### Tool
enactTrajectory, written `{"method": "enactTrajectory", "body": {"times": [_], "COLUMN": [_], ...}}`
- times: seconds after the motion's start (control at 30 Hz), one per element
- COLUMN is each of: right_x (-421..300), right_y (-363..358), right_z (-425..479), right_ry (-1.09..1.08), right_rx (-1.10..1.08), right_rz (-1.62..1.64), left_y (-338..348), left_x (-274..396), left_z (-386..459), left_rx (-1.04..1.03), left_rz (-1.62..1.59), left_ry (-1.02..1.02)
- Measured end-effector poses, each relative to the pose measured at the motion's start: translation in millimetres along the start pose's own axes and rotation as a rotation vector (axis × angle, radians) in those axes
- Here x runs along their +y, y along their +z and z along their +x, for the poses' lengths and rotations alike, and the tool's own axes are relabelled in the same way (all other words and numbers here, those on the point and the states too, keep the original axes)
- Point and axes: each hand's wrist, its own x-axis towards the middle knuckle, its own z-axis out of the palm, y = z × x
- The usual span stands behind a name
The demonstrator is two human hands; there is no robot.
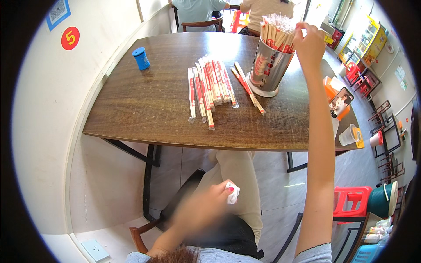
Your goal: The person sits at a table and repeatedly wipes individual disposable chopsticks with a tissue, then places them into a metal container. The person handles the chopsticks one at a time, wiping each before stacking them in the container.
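Note:
My left hand [213, 200], partly blurred, is closed around a crumpled white tissue [233, 193] above my lap. My right hand [308, 41] reaches to the top right rim of a perforated metal holder [269, 70], its fingers bent at the wrapped chopsticks [278, 33] standing in it. Whether the fingers pinch one cannot be told. Left of the holder, several wrapped chopsticks with red bands [213, 82] lie in a pile on the dark wooden table [148, 108]. Between pile and holder lie a few more wrapped chopsticks [248, 88], partly crossed.
A blue lidded container [141, 58] stands at the table's back left. A propped phone [341, 102] and a plastic cup [349, 135] are at the right edge. Two people [199, 13] sit beyond the table. A red stool [352, 200] stands at lower right; a wall runs along the left.

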Motion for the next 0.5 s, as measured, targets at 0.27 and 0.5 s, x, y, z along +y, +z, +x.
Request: {"method": "enactTrajectory", "body": {"times": [0.27, 0.5], "right_x": [8, -34], "right_y": [-6, -34], "right_z": [-42, -147], "right_ry": [-0.092, 0.078], "right_rx": [0.021, -0.621], "right_rz": [-0.101, 0.077], "left_y": [3, 10], "left_x": [-9, 10], "left_z": [0, 9], "left_rx": [0.028, 0.113], "left_rz": [-0.039, -0.099], "left_ry": [-0.011, -0.05]}}
